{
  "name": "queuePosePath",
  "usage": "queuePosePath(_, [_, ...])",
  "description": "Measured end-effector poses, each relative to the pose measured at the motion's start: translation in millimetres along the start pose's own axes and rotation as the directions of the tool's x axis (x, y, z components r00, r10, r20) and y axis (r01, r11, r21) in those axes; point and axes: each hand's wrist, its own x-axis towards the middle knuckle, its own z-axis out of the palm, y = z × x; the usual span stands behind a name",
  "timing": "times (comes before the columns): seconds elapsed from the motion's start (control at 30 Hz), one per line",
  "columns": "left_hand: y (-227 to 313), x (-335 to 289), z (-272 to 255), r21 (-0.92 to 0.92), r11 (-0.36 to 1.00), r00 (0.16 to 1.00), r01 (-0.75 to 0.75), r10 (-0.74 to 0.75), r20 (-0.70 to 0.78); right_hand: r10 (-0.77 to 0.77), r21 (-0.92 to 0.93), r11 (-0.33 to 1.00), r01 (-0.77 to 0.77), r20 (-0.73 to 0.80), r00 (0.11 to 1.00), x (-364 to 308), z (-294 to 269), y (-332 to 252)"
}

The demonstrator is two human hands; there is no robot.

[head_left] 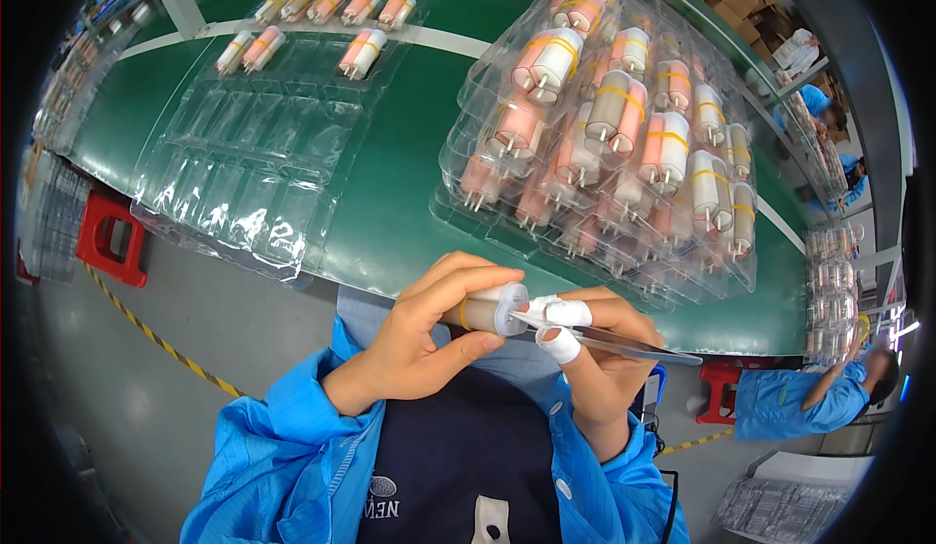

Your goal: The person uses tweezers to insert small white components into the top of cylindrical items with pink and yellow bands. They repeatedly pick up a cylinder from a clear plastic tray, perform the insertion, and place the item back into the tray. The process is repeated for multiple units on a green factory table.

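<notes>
My left hand (419,334) is wrapped round a small grey-and-clear cylinder pair (485,312) with a yellow band round it, its end turned to the right. My right hand (600,339) grips pointed metal tweezers (634,346), whose tips touch or nearly touch that end. White tape covers the fingertips of the right hand. Both hands are just over the near edge of the green table, in front of my body. What the tips do at the cylinder's end is too small to tell.
A clear plastic tray (244,174) lies at the left, with banded pink, white and grey pairs (361,52) in its far slots. A tall stack of filled trays (604,144) stands at the right. Red stools (112,237) stand below the table; a co-worker in blue (790,403) is at the right.
</notes>
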Motion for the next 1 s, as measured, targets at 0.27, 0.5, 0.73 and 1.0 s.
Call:
queuePosePath(0.27, [-1, -1, 0, 0.002, 1.0, 1.0, 0.003, -0.003, -0.01, -0.021, 0.018, 1.0, 0.021, -0.002, 1.0, -1, 1, 0])
queuePosePath(0.5, [2, -1, -1, -0.034, 0.999, 0.999, 0.032, -0.032, 0.004, 0.01, 0.125, 0.992, -0.005, -0.037, 0.999, -5, 2, 2])
queuePosePath(0.73, [4, -2, -1, -0.311, 0.95, 0.999, 0.035, -0.035, 0.007, 0.12, 0.476, 0.878, -0.054, -0.109, 0.987, -8, 4, 9])
queuePosePath(1.0, [9, -5, 3, -0.302, 0.95, 0.988, 0.079, -0.035, 0.15, 0.319, 0.541, 0.818, -0.194, -0.146, 0.937, -12, 7, 8])
